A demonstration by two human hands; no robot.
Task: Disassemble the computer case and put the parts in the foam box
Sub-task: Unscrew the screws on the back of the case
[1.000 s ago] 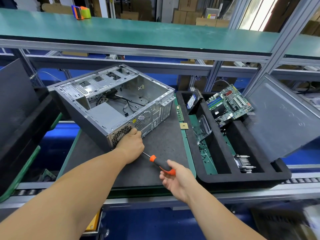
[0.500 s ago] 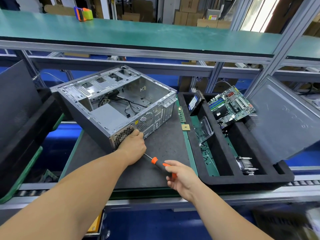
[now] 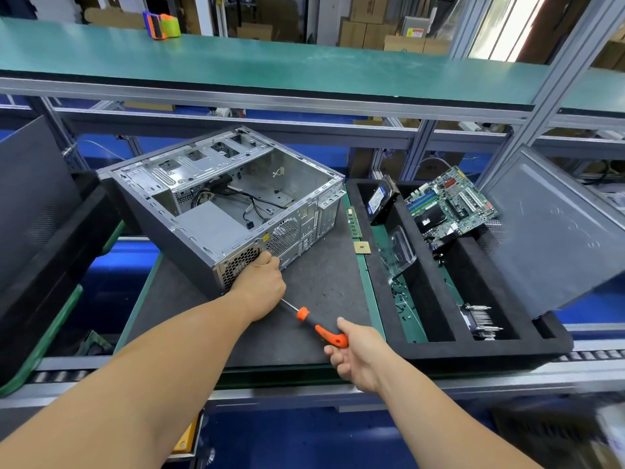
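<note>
We see only our own two forearms and hands, the left hand (image 3: 260, 286) and the right hand (image 3: 358, 353); both arms are bare from wrist to frame edge, with no sleeve, glove, watch, ring or band showing on either

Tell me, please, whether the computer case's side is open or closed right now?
Open: the computer case lies with its side panel off, so its bare metal interior and loose cables show from above.
</note>
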